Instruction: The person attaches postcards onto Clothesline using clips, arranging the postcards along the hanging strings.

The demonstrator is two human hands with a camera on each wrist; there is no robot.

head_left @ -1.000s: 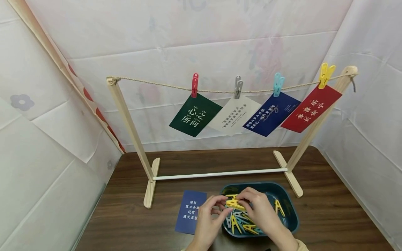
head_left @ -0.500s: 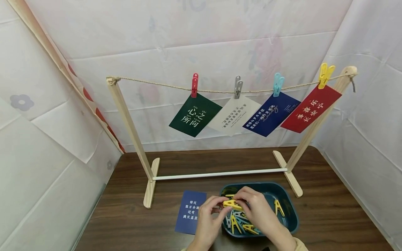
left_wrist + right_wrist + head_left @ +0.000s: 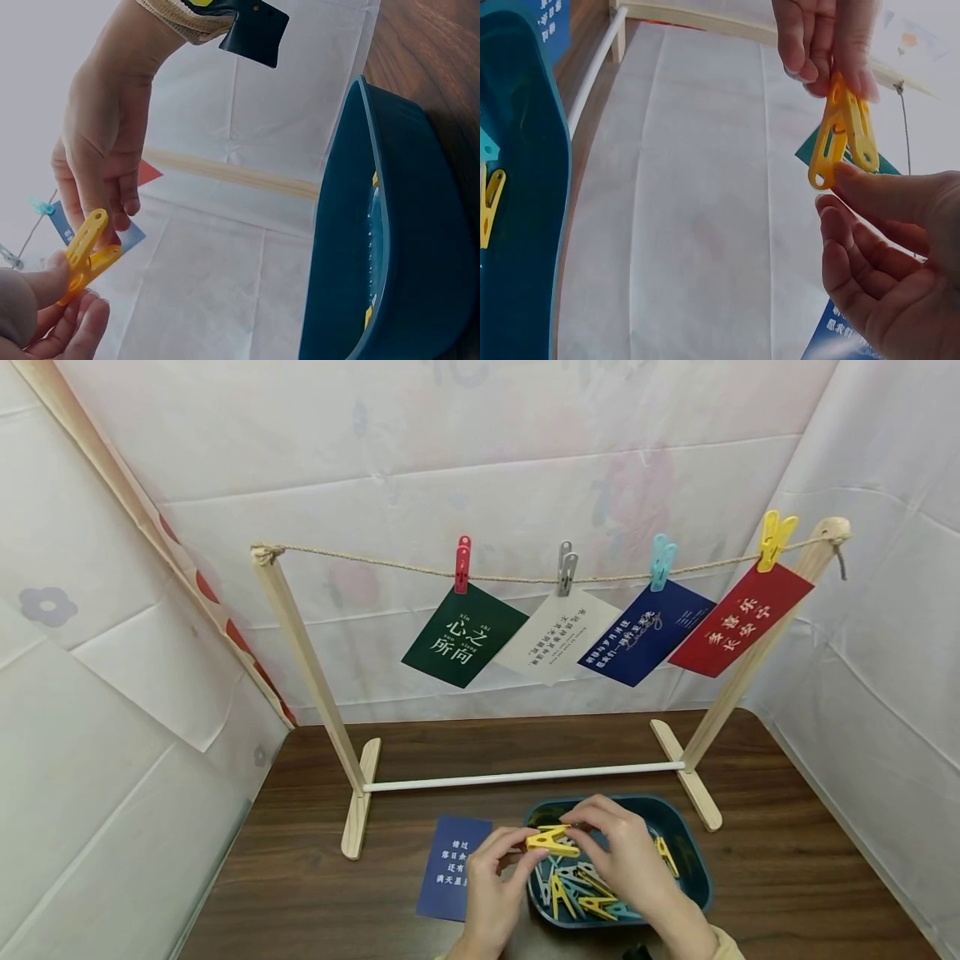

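— Above the blue tray [image 3: 686,893], what has altered in the last second?

— The yellow clothespin [image 3: 551,842] has come up a little. A second ago it sat low against the heap of pegs in the tray; now it is held clear of them, between the two hands, over the tray's near-left part. The hands have risen with it and shifted slightly leftward.

— And what does that suggest?

— Judging from the rack behind, where four cards hang pegged to the rope [image 3: 360,560], and from the loose blue card [image 3: 448,877] lying on the table [image 3: 300,877] just left of the tray, the peg looks picked and ready; the card has not yet been lifted.

— How do the hands stand?

— The right hand [image 3: 626,860] pinches one end of the peg with thumb and fingertips, fingers bent, wrist over the tray. In the left wrist view its fingers point downward onto the peg [image 3: 86,251]. The left hand [image 3: 495,881] takes the other end: its thumb lies along the peg while the other fingers curl loosely beneath, as the right wrist view shows [image 3: 889,259]. Both hands hold the same clothespin [image 3: 844,139], neither gripping anything else.

— Is the peg squeezed apart?

— Its prongs look near each other; a squeeze cannot be told for certain.
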